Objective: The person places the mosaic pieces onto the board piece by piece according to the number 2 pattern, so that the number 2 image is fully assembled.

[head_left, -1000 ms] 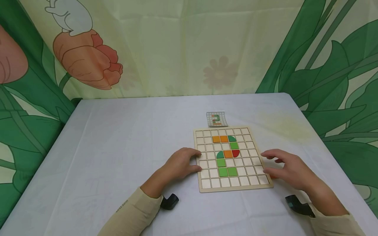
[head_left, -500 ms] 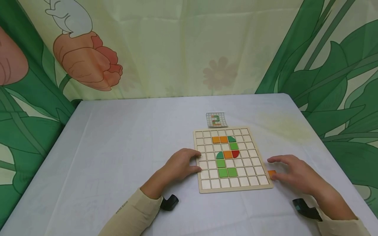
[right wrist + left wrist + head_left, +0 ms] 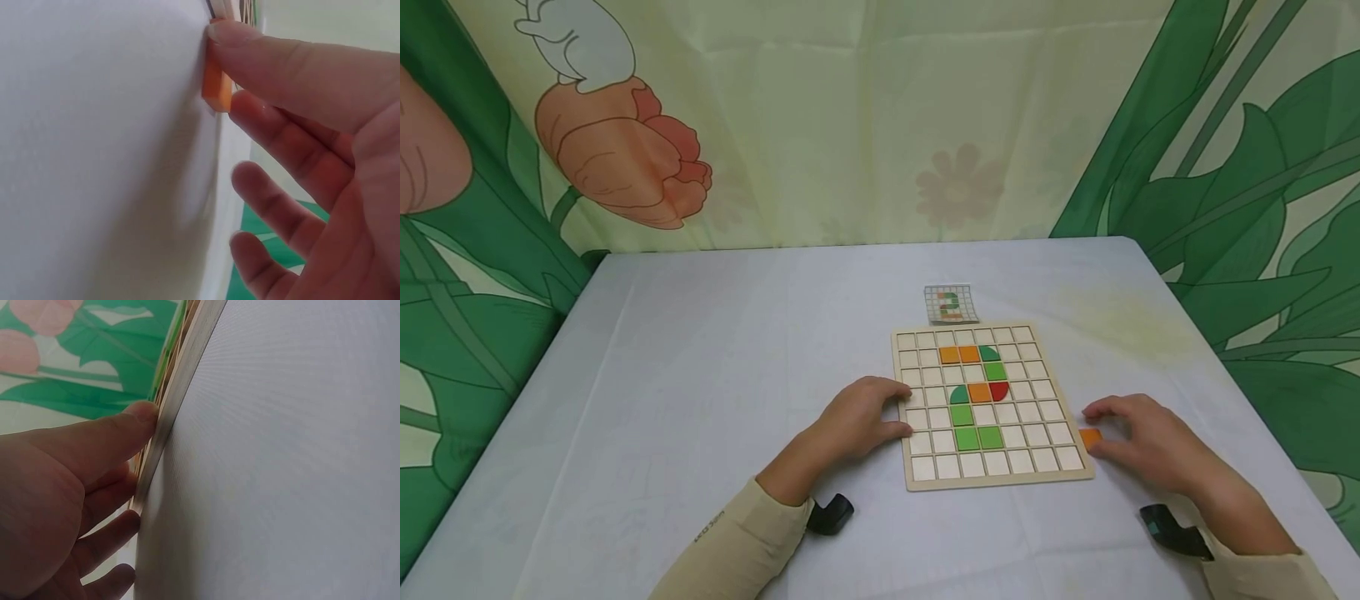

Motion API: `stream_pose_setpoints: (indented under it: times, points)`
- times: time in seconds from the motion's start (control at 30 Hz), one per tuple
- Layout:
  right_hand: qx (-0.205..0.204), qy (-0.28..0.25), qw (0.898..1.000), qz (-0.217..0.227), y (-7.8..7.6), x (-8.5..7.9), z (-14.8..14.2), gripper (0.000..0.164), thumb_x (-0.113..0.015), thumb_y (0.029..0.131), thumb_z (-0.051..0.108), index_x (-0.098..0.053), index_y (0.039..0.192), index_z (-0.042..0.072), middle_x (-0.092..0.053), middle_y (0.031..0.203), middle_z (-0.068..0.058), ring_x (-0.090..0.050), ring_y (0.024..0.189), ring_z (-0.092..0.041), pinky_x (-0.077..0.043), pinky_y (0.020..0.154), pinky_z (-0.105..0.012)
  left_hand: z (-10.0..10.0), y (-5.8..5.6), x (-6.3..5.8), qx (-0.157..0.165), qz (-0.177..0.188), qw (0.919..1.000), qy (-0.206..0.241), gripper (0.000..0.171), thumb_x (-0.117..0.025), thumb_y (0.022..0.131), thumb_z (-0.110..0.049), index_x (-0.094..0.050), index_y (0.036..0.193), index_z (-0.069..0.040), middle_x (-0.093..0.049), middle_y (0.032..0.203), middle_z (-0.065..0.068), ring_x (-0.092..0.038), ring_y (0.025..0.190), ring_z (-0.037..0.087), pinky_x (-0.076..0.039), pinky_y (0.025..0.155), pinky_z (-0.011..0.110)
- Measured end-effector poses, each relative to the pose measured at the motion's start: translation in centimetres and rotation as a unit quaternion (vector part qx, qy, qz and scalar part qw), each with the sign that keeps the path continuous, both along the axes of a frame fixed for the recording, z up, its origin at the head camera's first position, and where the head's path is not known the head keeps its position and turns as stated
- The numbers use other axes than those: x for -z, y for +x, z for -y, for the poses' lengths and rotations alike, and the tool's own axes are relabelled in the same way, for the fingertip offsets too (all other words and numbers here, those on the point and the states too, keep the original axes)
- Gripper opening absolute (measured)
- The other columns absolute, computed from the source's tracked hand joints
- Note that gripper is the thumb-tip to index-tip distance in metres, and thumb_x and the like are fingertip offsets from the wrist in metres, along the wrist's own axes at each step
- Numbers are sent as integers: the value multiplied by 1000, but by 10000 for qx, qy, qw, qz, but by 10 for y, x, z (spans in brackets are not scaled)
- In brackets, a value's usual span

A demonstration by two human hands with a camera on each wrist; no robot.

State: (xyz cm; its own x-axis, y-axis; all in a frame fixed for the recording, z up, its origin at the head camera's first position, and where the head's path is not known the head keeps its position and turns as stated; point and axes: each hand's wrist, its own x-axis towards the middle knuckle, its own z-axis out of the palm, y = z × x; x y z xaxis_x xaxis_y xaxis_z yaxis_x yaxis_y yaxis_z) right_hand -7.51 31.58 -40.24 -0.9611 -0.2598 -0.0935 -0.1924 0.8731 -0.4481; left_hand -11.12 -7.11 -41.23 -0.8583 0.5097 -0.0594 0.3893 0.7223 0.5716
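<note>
A wooden grid board [image 3: 1000, 482] lies on the table, with orange, green and red pieces set in some of its squares. My left hand [image 3: 859, 421] rests at the board's left edge, thumb and index fingertips against the frame. In the left wrist view the thumb [image 3: 125, 428] meets the board's side. Beyond the right edge lies an orange square tile [image 3: 1089, 439]. My right hand [image 3: 1150, 442] is beside it, thumb on the tile and index fingertip a little apart. The right wrist view has the thumb [image 3: 262, 56] on the orange tile's upper end, other fingers spread below.
A small pattern card [image 3: 951, 304] with a gridded, coloured figure lies just behind the board. White cloth [image 3: 700, 375] covers the table. A printed curtain [image 3: 850, 125] hangs behind it. A black wrist camera [image 3: 831, 514] sits at the left cuff.
My right hand has moved right from the board's edge, bringing the orange tile into sight, and its index finger has since drawn slightly closer to the thumb. The left hand and board stay put.
</note>
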Motion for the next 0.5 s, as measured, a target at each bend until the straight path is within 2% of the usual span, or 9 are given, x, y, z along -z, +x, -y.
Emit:
stream_pose_setpoints:
  times: [0.27, 0.5]
  points:
    - [254, 156, 9996, -29, -3, 2, 2, 29, -83, 80, 15, -71, 103, 4, -65, 105, -13, -53, 106, -42, -44, 89, -60, 0, -1, 1, 26, -24, 10000, 17, 48, -81, 87, -26, -66, 128, -6, -65, 128, 6, -54, 127, 26, -43, 107, 39]
    - [339, 304, 9981, -403, -5, -1, 5, 29, -82, 82, 18, -72, 103, 1, -68, 97, -10, -56, 101, -40, -46, 86, -59, 0, -1, 1, 35, -37, 10000, 47, 47, -81, 87, -24, -65, 127, -6, -65, 128, 7, -54, 127, 26, -43, 107, 39]
